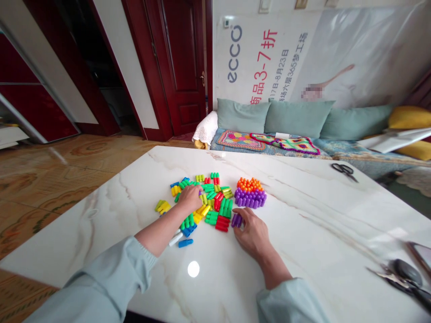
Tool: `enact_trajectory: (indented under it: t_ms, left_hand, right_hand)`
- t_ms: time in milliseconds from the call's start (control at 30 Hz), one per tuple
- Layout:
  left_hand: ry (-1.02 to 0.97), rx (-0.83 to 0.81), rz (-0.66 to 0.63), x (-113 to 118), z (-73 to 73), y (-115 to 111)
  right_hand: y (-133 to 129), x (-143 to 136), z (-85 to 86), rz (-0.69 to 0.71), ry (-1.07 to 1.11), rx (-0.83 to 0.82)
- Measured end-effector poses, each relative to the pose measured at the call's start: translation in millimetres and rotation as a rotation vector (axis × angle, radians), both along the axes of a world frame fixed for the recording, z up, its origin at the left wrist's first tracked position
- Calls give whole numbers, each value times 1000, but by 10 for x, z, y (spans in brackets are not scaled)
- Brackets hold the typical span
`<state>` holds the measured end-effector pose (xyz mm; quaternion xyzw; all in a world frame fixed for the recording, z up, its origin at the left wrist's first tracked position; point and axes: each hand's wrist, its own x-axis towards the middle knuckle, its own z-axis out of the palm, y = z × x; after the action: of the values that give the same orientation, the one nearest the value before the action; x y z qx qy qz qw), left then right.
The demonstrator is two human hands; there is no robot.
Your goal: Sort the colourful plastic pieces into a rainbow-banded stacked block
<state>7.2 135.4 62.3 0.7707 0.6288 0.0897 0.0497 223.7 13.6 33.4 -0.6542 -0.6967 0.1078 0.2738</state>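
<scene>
My left hand (190, 198) reaches into a loose pile of bullet-shaped plastic pieces, its fingers closed around a small purple piece (200, 193) that is mostly hidden. Green pieces (226, 208), red pieces (222, 223) and yellow pieces (202, 212) lie around it in joined rows. To the right of the pile, my right hand (251, 231) curls its thumb and fingers around a short row of purple pieces (236, 220) at the tabletop. Just beyond that hand stands a sorted block of purple pieces (251, 199), with orange pieces (249, 184) behind it.
A single blue piece (186, 243) and a white piece (175, 238) lie at the pile's near edge on the marble-patterned table (117, 215). Black scissors (344, 170) rest far right; keys (393, 276) and a phone (420, 255) lie near right. A cushioned sofa (229, 130) stands behind.
</scene>
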Motion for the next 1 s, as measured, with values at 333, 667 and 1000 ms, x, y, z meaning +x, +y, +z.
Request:
enact_trajectory:
  t_ms: [333, 667, 1000]
  left_hand:
    - [-27, 140, -79, -97, 61, -245]
    - [22, -23, -83, -22, -14, 40]
    - [-33, 30, -72, -30, -96, -33]
  right_hand:
    - [-4, 8, -32, -37, 5, -5]
    - [-5, 12, -44, -6, 7, 32]
    - [13, 5, -79, 1, 0, 58]
